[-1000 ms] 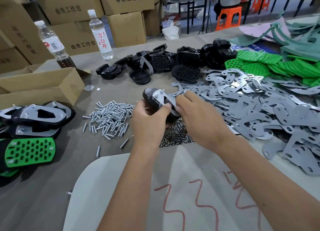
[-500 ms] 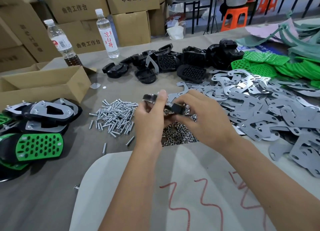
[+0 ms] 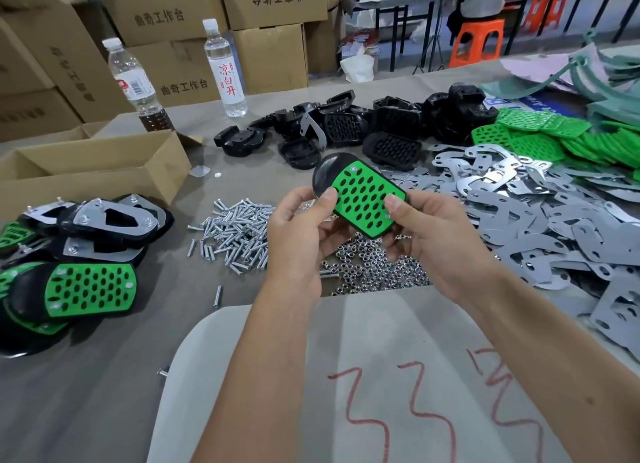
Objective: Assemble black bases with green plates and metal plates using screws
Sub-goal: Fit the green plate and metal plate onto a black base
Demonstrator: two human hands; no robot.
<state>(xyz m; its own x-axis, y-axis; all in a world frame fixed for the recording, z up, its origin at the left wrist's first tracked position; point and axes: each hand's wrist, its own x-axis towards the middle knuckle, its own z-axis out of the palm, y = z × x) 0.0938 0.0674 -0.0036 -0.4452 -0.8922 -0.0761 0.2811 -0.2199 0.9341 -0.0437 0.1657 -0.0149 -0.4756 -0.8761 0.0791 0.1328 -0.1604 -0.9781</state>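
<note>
Hands: left hand and right hand both grip one assembly, thumbs pressed on its green face, fingers curled beneath.
Assembly: black base with green perforated plate on top, held tilted above the desk, over the nuts.
Nearest: pale sheet with red scrawl under the forearms.
Nuts: small heap just beyond the sheet's far edge, below the hands.
Screws: loose pile left of the left hand; a few strays nearer.
Finished units: stack at left desk edge, some green side up, some metal side up.
Metal plates: broad grey spread right of the right hand.
Carton: open cardboard box behind the finished stack.
Black bases: heap mid-desk, beyond the held assembly.
Green plates: pile far right, beside the bases.
Bottles: two upright at the desk's far side; left one holds brown liquid.
Background: stacked cartons with printed characters; orange stool, a person seated on it.
</note>
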